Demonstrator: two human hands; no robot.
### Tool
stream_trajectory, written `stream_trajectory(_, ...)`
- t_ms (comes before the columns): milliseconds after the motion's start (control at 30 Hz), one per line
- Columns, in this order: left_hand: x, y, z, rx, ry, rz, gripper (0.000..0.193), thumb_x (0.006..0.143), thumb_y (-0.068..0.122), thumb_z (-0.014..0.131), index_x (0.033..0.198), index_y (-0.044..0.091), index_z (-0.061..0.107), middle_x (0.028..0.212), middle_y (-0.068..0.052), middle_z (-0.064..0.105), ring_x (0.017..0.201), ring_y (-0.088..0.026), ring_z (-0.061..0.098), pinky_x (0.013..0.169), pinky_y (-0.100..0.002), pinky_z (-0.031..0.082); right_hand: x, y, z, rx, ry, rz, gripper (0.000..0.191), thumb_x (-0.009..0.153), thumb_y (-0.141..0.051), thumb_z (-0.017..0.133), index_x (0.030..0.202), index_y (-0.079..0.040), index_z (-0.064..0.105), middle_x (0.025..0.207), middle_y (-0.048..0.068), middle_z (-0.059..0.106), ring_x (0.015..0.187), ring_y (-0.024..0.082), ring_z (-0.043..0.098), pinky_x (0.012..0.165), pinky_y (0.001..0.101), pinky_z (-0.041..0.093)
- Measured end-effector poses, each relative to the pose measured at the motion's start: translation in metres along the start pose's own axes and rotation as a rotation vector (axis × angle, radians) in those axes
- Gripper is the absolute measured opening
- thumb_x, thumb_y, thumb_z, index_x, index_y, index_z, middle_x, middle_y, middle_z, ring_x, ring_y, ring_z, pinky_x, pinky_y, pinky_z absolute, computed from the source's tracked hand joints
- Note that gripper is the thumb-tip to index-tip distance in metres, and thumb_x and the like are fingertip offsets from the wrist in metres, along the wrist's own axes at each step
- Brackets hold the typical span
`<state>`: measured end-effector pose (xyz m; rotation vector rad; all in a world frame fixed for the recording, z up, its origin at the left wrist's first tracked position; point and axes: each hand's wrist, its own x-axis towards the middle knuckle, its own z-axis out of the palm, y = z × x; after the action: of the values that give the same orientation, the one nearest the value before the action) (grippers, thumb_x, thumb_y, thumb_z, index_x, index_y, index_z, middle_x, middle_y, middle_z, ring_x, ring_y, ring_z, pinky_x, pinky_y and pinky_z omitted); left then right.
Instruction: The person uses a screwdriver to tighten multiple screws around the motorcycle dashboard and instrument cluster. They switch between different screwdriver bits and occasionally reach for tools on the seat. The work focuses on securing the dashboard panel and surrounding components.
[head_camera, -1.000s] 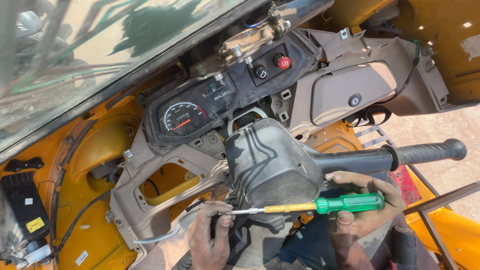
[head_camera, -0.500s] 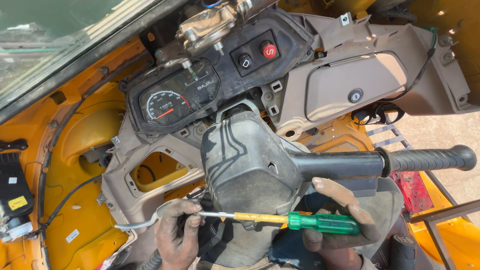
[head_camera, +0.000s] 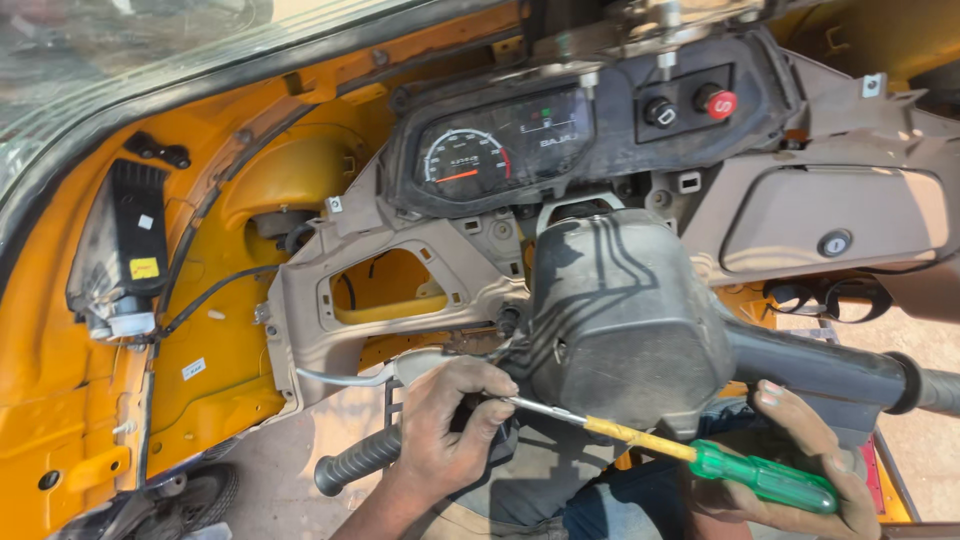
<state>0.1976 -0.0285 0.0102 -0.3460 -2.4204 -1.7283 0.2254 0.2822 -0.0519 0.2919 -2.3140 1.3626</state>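
Right hand (head_camera: 800, 470), at 4 o'clock, is gripping a green-handled screwdriver (head_camera: 690, 460), palm up. Left hand (head_camera: 450, 420), at 6 o'clock, is pinching its shaft w/ curled fingers, beside the grey handlebar cover (head_camera: 625, 320).

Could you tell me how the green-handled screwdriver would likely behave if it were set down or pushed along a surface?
The screwdriver looks stiff: its metal shaft runs straight from the left hand to the handle in the right hand. The rounded green and yellow handle suggests it could roll if laid on a slope. It is probably handle-heavy, since the handle is much thicker than the thin shaft.
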Motion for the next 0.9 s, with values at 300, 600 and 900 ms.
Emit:
stream_trajectory(300, -0.001, -0.001, -0.005, -0.139, 0.028, 0.076, 0.018, 0.098, 0.021, 0.076, 0.103, 0.008, 0.065, 0.091, -0.006, 0.076, 0.078, -0.017, 0.073, 0.072, -0.035, 0.055, 0.005, 0.013, -0.011, 0.679, 0.025, 0.7, 0.063, 0.096, -0.045, 0.068, 0.142, -0.01, 0.042, 0.135, 0.025, 0.06, 0.116, 0.035, 0.068, 0.102, 0.0466, 0.051)
stream_trajectory(600, 0.004, -0.011, -0.02, -0.349, -0.1, 0.048, 0.021, 0.104, 0.026, 0.076, 0.105, 0.007, 0.067, 0.092, -0.006, 0.076, 0.084, -0.02, 0.075, 0.079, -0.035, 0.057, -0.031, 0.006, -0.042, 0.868, 0.129, 1.039, 0.069, 0.097, -0.045, 0.068, 0.145, -0.002, 0.044, 0.143, 0.026, 0.058, 0.117, 0.037, 0.068, 0.1, 0.0477, 0.05)
stream_trajectory(900, 0.007, 0.002, -0.019, -0.226, -0.008, 0.061, 0.024, 0.104, 0.029, 0.069, 0.102, 0.005, 0.067, 0.09, -0.007, 0.073, 0.078, -0.019, 0.07, 0.072, -0.034, 0.054, -0.001, 0.03, -0.002, -0.114, 0.041, -0.365, 0.074, 0.098, -0.055, 0.067, 0.134, 0.002, 0.036, 0.124, 0.025, 0.063, 0.113, 0.031, 0.066, 0.103, 0.0428, 0.056)
